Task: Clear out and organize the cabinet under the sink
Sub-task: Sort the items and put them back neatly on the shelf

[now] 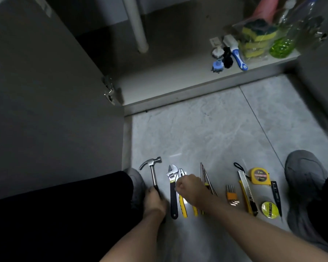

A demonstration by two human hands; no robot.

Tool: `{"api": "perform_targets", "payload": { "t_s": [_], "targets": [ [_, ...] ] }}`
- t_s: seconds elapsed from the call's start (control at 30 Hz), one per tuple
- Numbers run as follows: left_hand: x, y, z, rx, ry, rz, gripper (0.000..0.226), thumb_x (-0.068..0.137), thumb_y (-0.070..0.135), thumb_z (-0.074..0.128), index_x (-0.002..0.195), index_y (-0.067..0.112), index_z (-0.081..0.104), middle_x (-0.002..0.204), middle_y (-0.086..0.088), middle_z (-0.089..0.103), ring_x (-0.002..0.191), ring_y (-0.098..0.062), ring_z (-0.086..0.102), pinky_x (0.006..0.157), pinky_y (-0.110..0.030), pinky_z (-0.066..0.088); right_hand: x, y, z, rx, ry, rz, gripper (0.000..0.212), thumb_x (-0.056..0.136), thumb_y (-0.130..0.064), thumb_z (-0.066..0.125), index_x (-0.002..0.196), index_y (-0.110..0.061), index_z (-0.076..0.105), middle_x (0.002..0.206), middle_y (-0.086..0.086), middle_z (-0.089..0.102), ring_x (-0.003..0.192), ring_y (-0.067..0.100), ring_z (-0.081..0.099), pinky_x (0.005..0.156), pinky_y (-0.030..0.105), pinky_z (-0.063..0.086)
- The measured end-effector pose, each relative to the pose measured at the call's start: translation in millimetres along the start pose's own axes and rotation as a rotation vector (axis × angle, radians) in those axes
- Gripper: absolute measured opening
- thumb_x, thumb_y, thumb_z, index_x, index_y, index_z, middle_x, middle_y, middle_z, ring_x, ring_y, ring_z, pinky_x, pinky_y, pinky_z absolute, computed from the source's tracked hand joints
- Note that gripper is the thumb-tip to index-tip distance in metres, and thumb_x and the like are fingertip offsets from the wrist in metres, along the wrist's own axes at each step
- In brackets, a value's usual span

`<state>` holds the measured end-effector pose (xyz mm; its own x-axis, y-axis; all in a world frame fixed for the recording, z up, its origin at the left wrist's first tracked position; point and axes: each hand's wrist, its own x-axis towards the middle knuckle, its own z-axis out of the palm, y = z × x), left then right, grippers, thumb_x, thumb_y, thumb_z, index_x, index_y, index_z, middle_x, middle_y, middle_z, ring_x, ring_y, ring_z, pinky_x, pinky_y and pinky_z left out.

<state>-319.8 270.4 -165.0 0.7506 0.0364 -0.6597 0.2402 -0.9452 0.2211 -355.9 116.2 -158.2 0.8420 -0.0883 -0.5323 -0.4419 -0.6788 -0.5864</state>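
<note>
The cabinet [178,86] stands open at the floor's [206,133] far edge; left hand [154,202] wraps the hammer [153,172] handle; right hand [190,186] pinches the pliers [182,203]; best keep handles parallel, evenly spaced.

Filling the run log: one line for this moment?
left hand: on hammer handle | right hand: over pliers | tools: rowed on floor

Both bare forearms reach forward and down, the left hand [154,200] curled closed, the right hand [190,188] loosely fisted.
</note>
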Motion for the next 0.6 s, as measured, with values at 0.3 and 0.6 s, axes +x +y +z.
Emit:
{"api": "perform_targets", "payload": {
  "t_s": [0.3, 0.6],
  "targets": [
    [27.0, 9.1, 1.5, -0.134, -0.053, -0.204, 0.047, 0.083, 0.036, 0.073, 0.119, 0.01, 0.056, 0.121, -0.012, 0.065, 0.115, -0.03, 0.063, 0.091, -0.031, 0.05, 48.1, -20.4, 30.6, -0.54, -0.101, -0.037, 0.024, 0.09, -0.021, 0.066, 0.111, -0.009, 0.067, 0.111, 0.01, 0.07, 0.105, 0.032, 0.067, 0.084, 0.036, 0.052],
    [19.9, 15.8, -22.4, -0.226, 0.124, -0.235, 0.043, 0.094, 0.033, 0.053, 0.126, 0.004, 0.055, 0.134, -0.022, 0.056, 0.125, -0.04, 0.053, 0.102, -0.04, 0.042, 55.9, -30.8, 16.2, -0.04, -0.009, 0.361, 0.023, 0.069, -0.026, 0.075, 0.075, -0.017, 0.054, 0.092, 0.002, 0.074, 0.094, 0.022, 0.07, 0.074, 0.026, 0.055]
  ]
}}
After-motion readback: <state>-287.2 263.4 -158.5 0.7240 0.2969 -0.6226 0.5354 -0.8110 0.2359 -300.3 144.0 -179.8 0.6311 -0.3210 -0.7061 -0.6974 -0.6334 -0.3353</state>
